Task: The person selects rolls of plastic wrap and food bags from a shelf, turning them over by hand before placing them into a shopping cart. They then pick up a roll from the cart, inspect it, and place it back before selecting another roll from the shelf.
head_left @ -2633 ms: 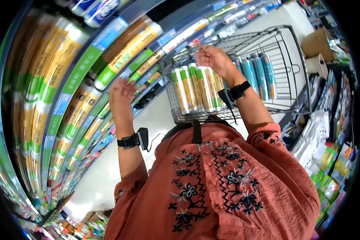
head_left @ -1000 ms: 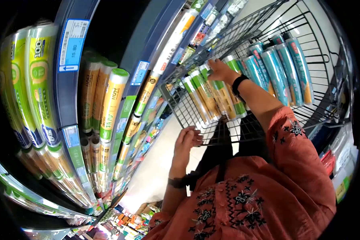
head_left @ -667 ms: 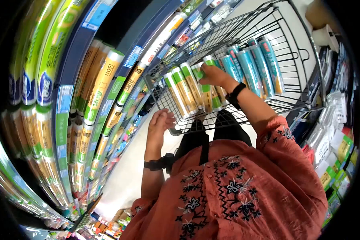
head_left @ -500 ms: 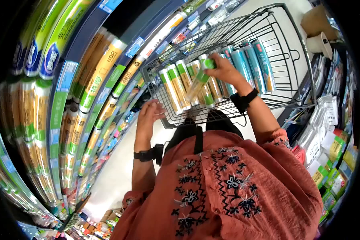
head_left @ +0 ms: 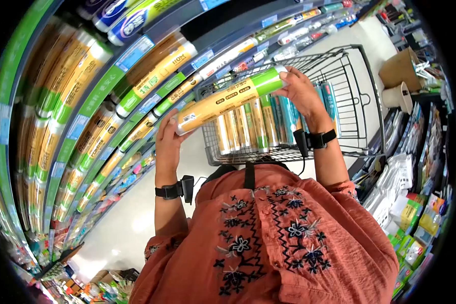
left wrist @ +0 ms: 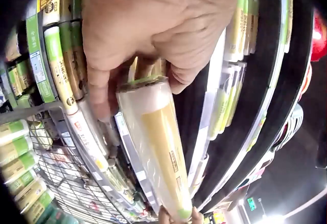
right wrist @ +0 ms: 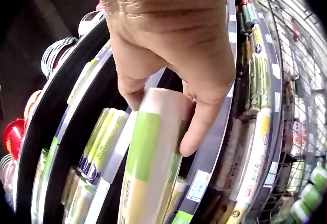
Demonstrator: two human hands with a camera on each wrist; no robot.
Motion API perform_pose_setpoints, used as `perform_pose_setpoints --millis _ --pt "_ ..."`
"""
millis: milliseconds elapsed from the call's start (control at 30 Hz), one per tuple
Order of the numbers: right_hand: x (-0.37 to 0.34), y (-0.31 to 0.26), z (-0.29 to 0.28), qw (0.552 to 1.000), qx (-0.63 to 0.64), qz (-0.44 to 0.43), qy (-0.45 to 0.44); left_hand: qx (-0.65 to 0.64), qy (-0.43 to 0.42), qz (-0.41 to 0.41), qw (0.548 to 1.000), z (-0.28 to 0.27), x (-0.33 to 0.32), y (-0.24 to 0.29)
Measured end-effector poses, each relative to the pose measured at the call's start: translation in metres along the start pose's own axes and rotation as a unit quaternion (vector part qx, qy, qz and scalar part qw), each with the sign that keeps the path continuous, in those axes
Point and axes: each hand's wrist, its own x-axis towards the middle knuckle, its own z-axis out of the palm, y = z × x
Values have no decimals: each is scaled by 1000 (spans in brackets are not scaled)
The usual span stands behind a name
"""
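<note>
A long roll (head_left: 228, 101) wrapped in clear plastic, with a yellow label and a green band, is held slanting across in front of the cart. My left hand (head_left: 168, 139) grips its lower, white end, thumb on top. At the raised green-banded end, my right hand (head_left: 305, 99) pinches the tip. In the left wrist view the roll (left wrist: 158, 132) points away from the hand; the right wrist view has the thumb and fingers around its pale end (right wrist: 166, 101). Behind it, similar yellow-and-green rolls (head_left: 243, 129) stand side by side in the wire cart (head_left: 374, 96), partly hidden.
Teal rolls (head_left: 331, 106) stand in the cart farther right. Tiered shelves (head_left: 93, 109) packed with matching rolls curve along the left. On the right are stacked packaged goods (head_left: 408, 210) and a cardboard box (head_left: 400, 68). Pale floor (head_left: 137, 223) shows at lower left.
My right hand has lifted one yellow-and-green roll out of the cart and brought it up level with the shelf. My left hand, free earlier, now holds its other end.
</note>
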Motion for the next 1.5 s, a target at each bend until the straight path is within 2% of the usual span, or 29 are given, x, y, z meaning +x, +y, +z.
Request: perform_pose_setpoints --millis 200,233,333,500,600,800,933,967,1067,1267,1367,1467,1500 --pt "11 1 38 998 30 0 -54 -81 -24 77 993 -32 -12 18" --pt "9 -2 49 999 32 5 -39 -76 -18 87 993 -34 -16 23" --pt "13 -3 65 998 26 -3 -63 -61 -10 123 991 -44 -22 37" --pt "8 -17 86 990 2 -23 -142 -25 60 115 991 -46 -24 57" --pt "8 -16 88 992 6 -26 -123 -32 51 80 995 -59 -16 59" --pt "-6 -26 91 996 -60 -20 -69 -55 33 88 994 -61 -2 62" --pt "-9 -26 84 997 -61 -10 -38 -69 14 81 994 -55 6 62" --pt "-13 -27 86 995 -98 -17 -9 -67 8 84 994 -54 7 63" --pt "-12 -25 75 992 -122 -6 -33 -62 -8 97 993 -51 9 65" --pt "-8 -24 66 987 -125 85 -59 -57 -25 127 990 -42 7 72" --pt "-8 -17 73 988 -138 63 -27 -31 -17 121 992 -45 7 73" --pt "-19 -17 86 981 -187 5 -52 -26 13 112 993 -47 8 72" --pt "-16 -14 82 976 -196 14 -96 -26 22 116 993 -45 8 74"
